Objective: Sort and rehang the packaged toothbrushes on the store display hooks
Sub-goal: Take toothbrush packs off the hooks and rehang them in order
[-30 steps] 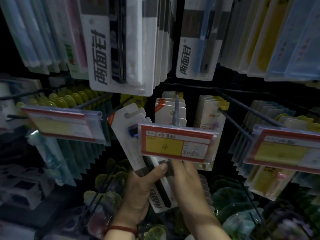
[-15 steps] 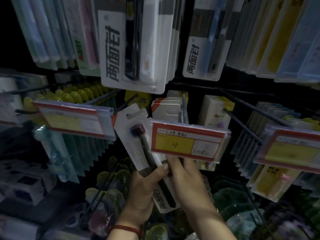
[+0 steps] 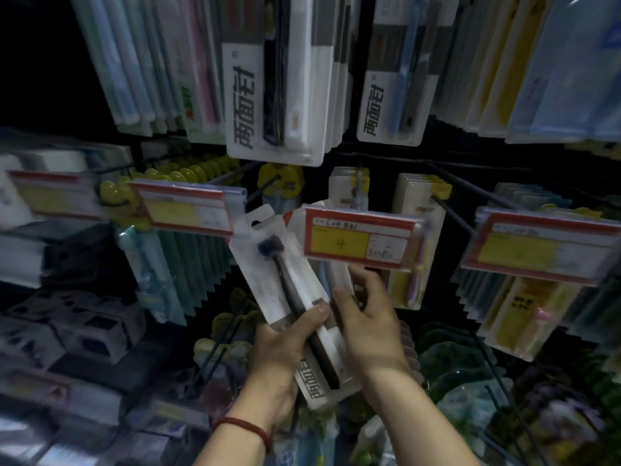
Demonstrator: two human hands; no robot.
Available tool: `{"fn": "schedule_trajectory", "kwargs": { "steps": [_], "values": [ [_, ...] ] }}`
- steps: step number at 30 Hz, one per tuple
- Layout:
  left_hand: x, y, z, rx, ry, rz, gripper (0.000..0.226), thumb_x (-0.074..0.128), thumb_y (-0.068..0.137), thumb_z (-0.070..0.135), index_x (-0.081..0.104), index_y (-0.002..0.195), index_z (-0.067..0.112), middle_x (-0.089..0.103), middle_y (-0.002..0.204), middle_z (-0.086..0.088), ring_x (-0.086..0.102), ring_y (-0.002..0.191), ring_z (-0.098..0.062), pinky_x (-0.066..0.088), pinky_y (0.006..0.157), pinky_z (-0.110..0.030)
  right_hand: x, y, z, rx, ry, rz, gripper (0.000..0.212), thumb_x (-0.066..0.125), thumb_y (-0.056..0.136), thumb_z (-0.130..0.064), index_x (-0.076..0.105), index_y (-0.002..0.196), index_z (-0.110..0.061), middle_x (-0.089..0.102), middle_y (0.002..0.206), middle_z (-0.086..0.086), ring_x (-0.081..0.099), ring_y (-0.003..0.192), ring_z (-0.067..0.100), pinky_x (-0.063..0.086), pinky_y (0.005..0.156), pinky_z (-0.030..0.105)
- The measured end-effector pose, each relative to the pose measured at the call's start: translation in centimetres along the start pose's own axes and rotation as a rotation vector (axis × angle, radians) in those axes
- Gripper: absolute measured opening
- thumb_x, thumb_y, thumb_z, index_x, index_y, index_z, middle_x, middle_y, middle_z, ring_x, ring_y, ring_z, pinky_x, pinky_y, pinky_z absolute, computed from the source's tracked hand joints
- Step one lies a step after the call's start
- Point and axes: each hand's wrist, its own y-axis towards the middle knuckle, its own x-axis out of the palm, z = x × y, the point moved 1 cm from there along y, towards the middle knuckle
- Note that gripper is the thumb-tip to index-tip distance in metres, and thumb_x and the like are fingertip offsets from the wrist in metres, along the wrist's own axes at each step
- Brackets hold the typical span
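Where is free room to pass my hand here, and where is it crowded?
Free: the dark gap between the centre price tag and the right price tag, beside a bare hook rod. Crowded: the teal packs at left.

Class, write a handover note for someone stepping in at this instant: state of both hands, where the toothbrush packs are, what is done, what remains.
Left hand: grips the white toothbrush pack low down, thumb across its front.
Right hand: fingers curled on the same pack's right edge.
Pack: tilted, just left of and below the price tag marked 4; its hang hole is on no hook.
Done: matching packs hang in the row above.
Left: thread this pack's hole onto the hook of its own kind.
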Motion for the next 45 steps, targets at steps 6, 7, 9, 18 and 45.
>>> {"fn": "schedule_trajectory", "kwargs": {
  "steps": [6, 7, 9, 18, 45],
  "values": [
    [-0.4, -5.2, 1.9, -0.051, 0.072, -0.002, 0.051, 0.083, 0.065, 0.020, 0.076, 0.113, 0.003, 0.077, 0.104, -0.027, 0.075, 0.093, -0.040, 0.059, 0.093, -0.053, -2.1, -4.1, -1.6, 0.131, 0.091, -0.121, 0.024, 0.067, 0.094, -0.035, 0.062, 0.118, -0.037, 0.070, 0.119, 0.001, 0.069, 0.108, 0.026, 0.057, 0.094, 0.051],
    [-0.2, -6.3, 2.2, -0.055, 0.091, -0.010, 0.052, 0.083, 0.065, 0.021, 0.077, 0.113, 0.002, 0.078, 0.101, -0.026, 0.076, 0.088, -0.037, 0.060, 0.089, -0.049, -2.8, -5.0, -2.0, 0.181, 0.140, -0.150, 0.021, 0.069, 0.095, -0.030, 0.064, 0.116, -0.032, 0.074, 0.110, 0.004, 0.073, 0.099, 0.027, 0.061, 0.088, 0.050],
    [0.3, -8.5, 3.0, -0.074, 0.131, -0.022, 0.048, 0.083, 0.067, 0.023, 0.078, 0.111, 0.003, 0.078, 0.099, -0.026, 0.077, 0.086, -0.036, 0.063, 0.084, -0.045, -4.2, -7.0, -2.7, 0.256, 0.203, -0.203, 0.019, 0.073, 0.094, -0.022, 0.067, 0.112, -0.023, 0.079, 0.093, 0.009, 0.077, 0.086, 0.030, 0.063, 0.080, 0.049],
    [1.3, -19.0, 5.9, -0.151, 0.134, 0.003, 0.036, 0.083, 0.075, 0.021, 0.080, 0.107, 0.005, 0.078, 0.105, -0.025, 0.077, 0.093, -0.036, 0.058, 0.098, -0.052, -8.1, -15.1, -7.4, 0.282, 0.181, -0.173, 0.027, 0.081, 0.087, -0.027, 0.063, 0.100, -0.012, 0.075, 0.094, 0.011, 0.073, 0.079, 0.024, 0.061, 0.073, 0.041],
    [0.6, -24.6, 8.6, -0.170, -0.198, 0.041, 0.038, 0.080, 0.078, 0.032, 0.078, 0.106, 0.006, 0.076, 0.086, -0.019, 0.073, 0.070, -0.030, 0.059, 0.086, -0.047, -11.3, -17.9, -14.9, 0.181, -0.075, -0.329, 0.014, 0.064, 0.098, -0.028, 0.063, 0.103, -0.015, 0.073, 0.100, 0.004, 0.073, 0.090, 0.024, 0.062, 0.085, 0.051]
  ]
}}
